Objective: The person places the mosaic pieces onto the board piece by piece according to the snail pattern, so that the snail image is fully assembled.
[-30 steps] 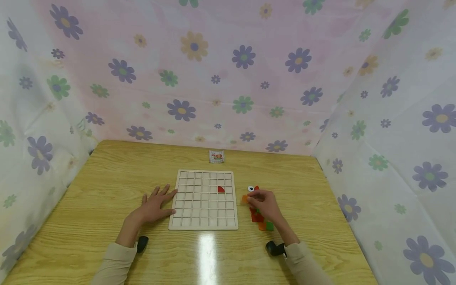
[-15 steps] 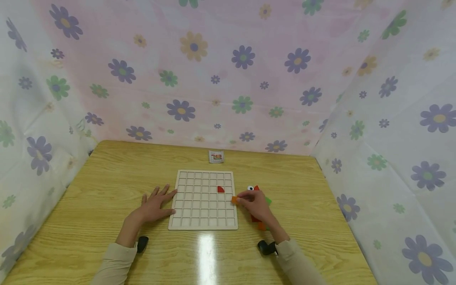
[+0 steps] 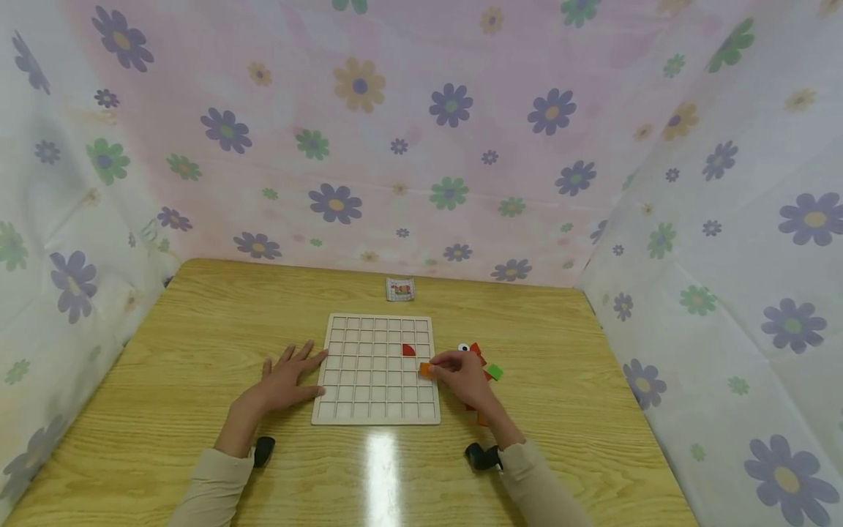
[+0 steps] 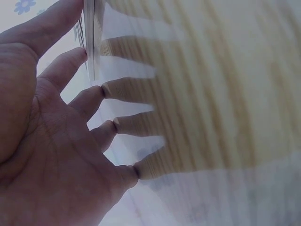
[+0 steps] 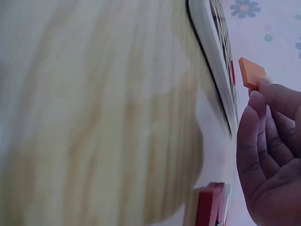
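Note:
A pale wooden grid board [image 3: 375, 419] lies on the table, with one red quarter-round tile [image 3: 408, 350] in a cell toward its right side. My right hand [image 3: 463, 380] pinches an orange square tile [image 3: 425, 369] between thumb and fingertips, over the board's right edge column. In the right wrist view that orange tile [image 5: 252, 74] is held by one corner, tilted. My left hand [image 3: 282, 386] lies with spread fingers on the table, its thumb and a fingertip touching the board's left edge. The left wrist view shows these straight fingers [image 4: 89, 101] against the wood.
Right of the board, partly hidden under my right hand, lie several loose tiles: an eye tile [image 3: 464, 348], a green tile [image 3: 495, 372], and red and orange ones. A small picture card [image 3: 400, 290] lies behind the board. Flowered curtains [image 3: 408, 146] enclose the table's back and sides.
My right hand has moved left from the loose tiles, carrying the orange tile over the board's right edge. The green tile has come into sight behind it. The left hand has stayed put.

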{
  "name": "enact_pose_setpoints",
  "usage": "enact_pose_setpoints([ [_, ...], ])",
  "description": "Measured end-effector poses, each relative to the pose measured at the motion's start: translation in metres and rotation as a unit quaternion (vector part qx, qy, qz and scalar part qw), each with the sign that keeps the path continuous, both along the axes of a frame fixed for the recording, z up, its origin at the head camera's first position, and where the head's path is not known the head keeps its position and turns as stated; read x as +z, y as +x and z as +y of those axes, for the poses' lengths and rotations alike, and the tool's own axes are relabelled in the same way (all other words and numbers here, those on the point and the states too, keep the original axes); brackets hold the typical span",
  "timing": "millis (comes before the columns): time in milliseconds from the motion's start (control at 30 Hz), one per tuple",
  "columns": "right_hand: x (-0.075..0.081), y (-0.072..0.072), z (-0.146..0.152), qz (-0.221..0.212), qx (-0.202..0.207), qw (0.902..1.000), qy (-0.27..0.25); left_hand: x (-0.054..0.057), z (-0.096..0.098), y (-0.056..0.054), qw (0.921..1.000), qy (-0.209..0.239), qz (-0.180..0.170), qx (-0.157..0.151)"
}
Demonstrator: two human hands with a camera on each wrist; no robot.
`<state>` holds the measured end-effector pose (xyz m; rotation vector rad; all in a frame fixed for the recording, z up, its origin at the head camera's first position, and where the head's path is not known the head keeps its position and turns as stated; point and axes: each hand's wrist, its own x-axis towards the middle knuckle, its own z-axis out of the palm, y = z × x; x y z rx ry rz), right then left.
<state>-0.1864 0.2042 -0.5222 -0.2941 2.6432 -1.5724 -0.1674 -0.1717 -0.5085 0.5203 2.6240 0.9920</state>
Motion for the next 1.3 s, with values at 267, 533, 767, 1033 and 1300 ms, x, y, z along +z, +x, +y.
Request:
enact_pose_setpoints([
  [267,0.006,-0.002,-0.009,-0.001,0.024,0.9997,-0.004,0.001,0.001,0.0,1.0,0.0,-0.001,0.001],
  [533,0.008,-0.004,-0.016,-0.029,0.025,0.9992,0.006,-0.002,0.0,0.0,1.0,-0.003,-0.002,0.002],
  [767,0.006,-0.006,-0.018,-0.023,0.022,0.9994,0.01,-0.003,0.001,0.0,1.0,0.0,-0.004,0.004],
  [1033,0.007,-0.012,-0.025,-0.013,0.025,0.9996,0.008,-0.002,0.0,0.001,1.0,0.004,-0.005,0.006],
  [1300,0.008,-0.015,-0.027,-0.015,0.002,0.9998,0.01,0.0,0.001,0.001,1.0,0.003,-0.007,0.004],
])
